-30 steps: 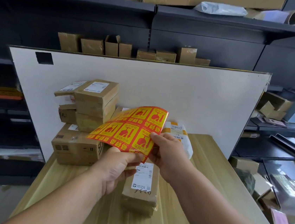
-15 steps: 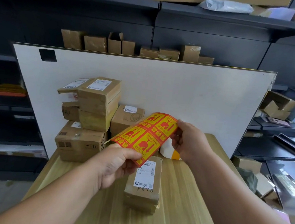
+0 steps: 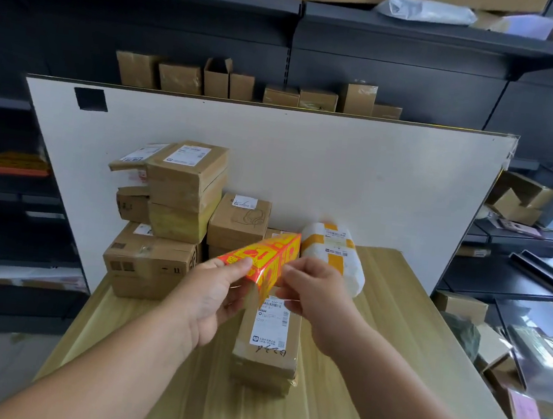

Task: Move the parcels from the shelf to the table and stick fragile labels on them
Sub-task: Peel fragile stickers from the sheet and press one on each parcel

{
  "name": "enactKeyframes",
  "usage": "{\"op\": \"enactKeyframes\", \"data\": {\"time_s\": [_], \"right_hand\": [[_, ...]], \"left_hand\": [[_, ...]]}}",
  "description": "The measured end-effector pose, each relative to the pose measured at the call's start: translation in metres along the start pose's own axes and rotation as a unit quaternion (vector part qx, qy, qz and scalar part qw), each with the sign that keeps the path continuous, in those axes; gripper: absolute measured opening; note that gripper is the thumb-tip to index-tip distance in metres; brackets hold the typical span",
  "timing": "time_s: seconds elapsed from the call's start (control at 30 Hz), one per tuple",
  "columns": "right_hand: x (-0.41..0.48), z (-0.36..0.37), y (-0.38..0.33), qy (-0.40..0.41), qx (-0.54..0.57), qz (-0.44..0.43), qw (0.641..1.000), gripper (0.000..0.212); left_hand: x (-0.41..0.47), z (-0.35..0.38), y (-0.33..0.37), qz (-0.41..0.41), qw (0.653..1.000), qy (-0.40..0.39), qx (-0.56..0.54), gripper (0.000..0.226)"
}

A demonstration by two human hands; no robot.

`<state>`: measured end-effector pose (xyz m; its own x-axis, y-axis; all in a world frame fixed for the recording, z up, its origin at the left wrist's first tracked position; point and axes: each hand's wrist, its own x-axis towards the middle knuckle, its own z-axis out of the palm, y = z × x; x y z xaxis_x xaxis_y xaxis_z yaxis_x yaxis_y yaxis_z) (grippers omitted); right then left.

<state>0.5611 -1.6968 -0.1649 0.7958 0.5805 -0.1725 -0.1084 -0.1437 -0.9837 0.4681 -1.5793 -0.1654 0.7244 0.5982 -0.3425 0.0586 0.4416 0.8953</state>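
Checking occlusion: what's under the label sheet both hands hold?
Below the label sheet lies a brown parcel on the table, white shipping label up. Its far end is hidden by the sheet.

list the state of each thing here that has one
label sheet, bent, held in both hands
left hand, pinches the sheet
right hand, pinches the sheet's edge
near parcel, flat on the table, sealed, no fragile label seen
white parcel, taped shut, on the table
shelf box, flaps open

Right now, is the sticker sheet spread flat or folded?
Folded: the sticker sheet bends sharply over itself, pinched by the left hand and right hand above the small parcel.
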Motion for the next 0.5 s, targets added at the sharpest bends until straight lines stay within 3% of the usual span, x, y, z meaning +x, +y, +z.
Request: {"op": "enactKeyframes", "data": {"time_s": [0.13,0.5], "right_hand": [[-0.011,0.015,0.007,-0.051,-0.054,-0.045,0.996,0.005],[-0.013,0.019,0.010,-0.006,-0.060,-0.072,0.996,0.003]], "left_hand": [[-0.003,0.006,-0.002,0.001,0.999,-0.003,-0.053,0.008],[-0.009,0.008,-0.003,0.044,0.998,-0.004,-0.049,0.019]]}}
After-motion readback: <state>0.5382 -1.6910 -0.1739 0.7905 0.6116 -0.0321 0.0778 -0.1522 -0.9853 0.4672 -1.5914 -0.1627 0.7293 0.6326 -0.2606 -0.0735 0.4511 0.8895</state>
